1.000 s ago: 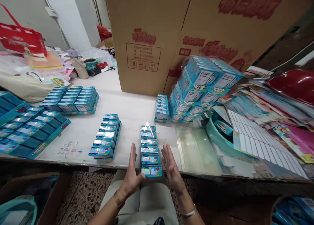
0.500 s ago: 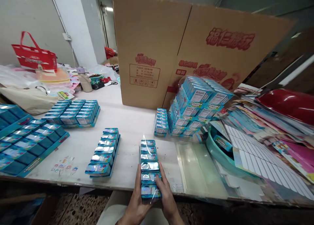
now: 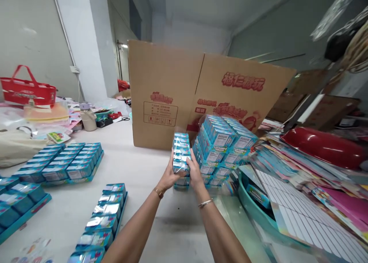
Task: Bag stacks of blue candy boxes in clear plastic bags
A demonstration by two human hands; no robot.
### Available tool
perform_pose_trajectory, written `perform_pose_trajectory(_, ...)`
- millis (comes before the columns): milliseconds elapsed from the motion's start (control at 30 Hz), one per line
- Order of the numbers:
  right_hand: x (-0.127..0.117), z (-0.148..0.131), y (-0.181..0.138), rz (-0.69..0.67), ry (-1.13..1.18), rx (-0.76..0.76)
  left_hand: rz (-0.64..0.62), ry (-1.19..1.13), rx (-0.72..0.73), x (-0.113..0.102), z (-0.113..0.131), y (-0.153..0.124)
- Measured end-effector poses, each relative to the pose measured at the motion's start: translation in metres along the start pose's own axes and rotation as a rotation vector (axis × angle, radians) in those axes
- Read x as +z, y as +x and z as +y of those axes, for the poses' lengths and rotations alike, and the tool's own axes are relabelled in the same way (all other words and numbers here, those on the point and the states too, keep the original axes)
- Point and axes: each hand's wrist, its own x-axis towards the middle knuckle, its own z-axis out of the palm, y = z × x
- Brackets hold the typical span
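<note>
Between my two hands is a wrapped pack of blue candy boxes (image 3: 181, 152) in clear film. My left hand (image 3: 169, 175) grips its left side and my right hand (image 3: 195, 172) its right side. The pack is over another small blue pack (image 3: 181, 183), mostly hidden beneath it. Just to the right, touching or nearly so, rises a stack of wrapped candy box packs (image 3: 222, 150). A single row of blue boxes in a tray (image 3: 103, 217) lies on the table left of my forearm.
Filled blue trays (image 3: 69, 163) stand at the left of the white table (image 3: 138, 201). Behind stands a large cardboard box (image 3: 161, 71). On the right are a teal basin (image 3: 244, 201), a sheet of white strips (image 3: 307, 205), clear film (image 3: 230, 217) and a red bowl (image 3: 322, 144).
Both hands have carried the wrapped pack from the table's front edge forward to the stack, over the small pack there. The camera view has shifted too.
</note>
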Motion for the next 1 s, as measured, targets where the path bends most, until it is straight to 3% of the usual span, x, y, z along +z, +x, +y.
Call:
perform_pose_trajectory(100,-0.014,0.028,0.029,0.08,-0.031,0.049,-0.007,-0.025,-0.053,-0.008,-0.034,0.024)
perform_pose_trajectory(200,-0.027,0.047,0.037,0.111,-0.044,0.104,0.03,0.007,-0.093,-0.01,-0.061,0.025)
perform_pose_trajectory(400,-0.035,0.048,0.025,0.172,-0.2,0.078,0.267,0.001,-0.149,0.002,-0.078,0.015)
perform_pose_trajectory(533,-0.022,0.042,-0.027,0.203,-0.345,0.03,0.284,-0.043,-0.123,0.01,-0.083,0.014)
perform_pose_trajectory(700,0.013,0.041,-0.135,0.309,-0.369,-0.034,0.242,-0.023,-0.068,0.011,-0.078,0.014)
perform_pose_trajectory(867,0.022,0.042,-0.21,0.197,-0.415,0.011,0.331,0.016,-0.237,0.014,-0.06,0.012)
perform_pose_trajectory(933,0.01,0.04,-0.227,0.143,-0.412,0.039,0.439,0.089,-0.278,0.02,-0.042,-0.008)
perform_pose_trajectory(1000,-0.007,0.037,-0.241,0.154,-0.376,0.103,0.49,0.147,-0.271,0.025,-0.012,-0.05)
